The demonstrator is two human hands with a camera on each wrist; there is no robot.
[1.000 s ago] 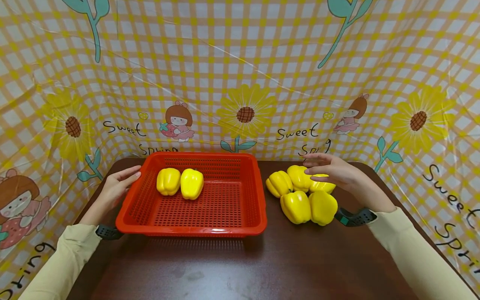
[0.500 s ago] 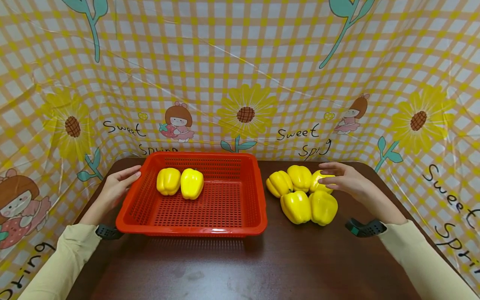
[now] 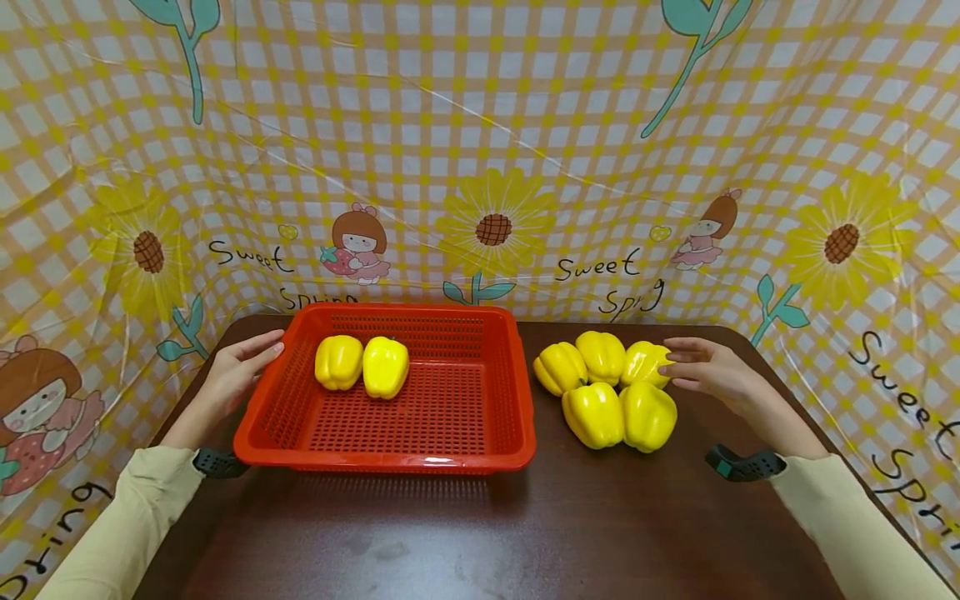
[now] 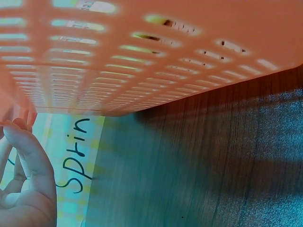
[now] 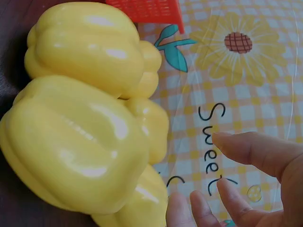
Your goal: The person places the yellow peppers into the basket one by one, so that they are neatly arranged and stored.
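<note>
My left hand point(image 3: 234, 375) rests at the left rim of a red plastic basket point(image 3: 420, 461), thumb and fingertips touching its outer side. The left wrist view shows the slotted basket wall point(image 4: 156, 52) close by, with the thumb point(image 4: 31, 146) at its edge. Two yellow bell peppers, one point(image 3: 339, 363) left of the other point(image 3: 386, 368), lie inside the basket. My right hand point(image 3: 716, 371) hovers with fingers extended and spread beside a group of several yellow bell peppers point(image 3: 592, 415), nearest the back right pepper point(image 3: 645, 364). Nothing is in its grasp in the right wrist view.
Everything stands on a dark brown table point(image 3: 450, 542). A checked cloth point(image 3: 480, 108) with sunflowers and lettering hangs behind and at both sides. The pepper group sits just right of the basket.
My right hand has drawn back to the right and slightly nearer, from over the pepper group to its right side. My left hand, the basket and the peppers stay in place.
</note>
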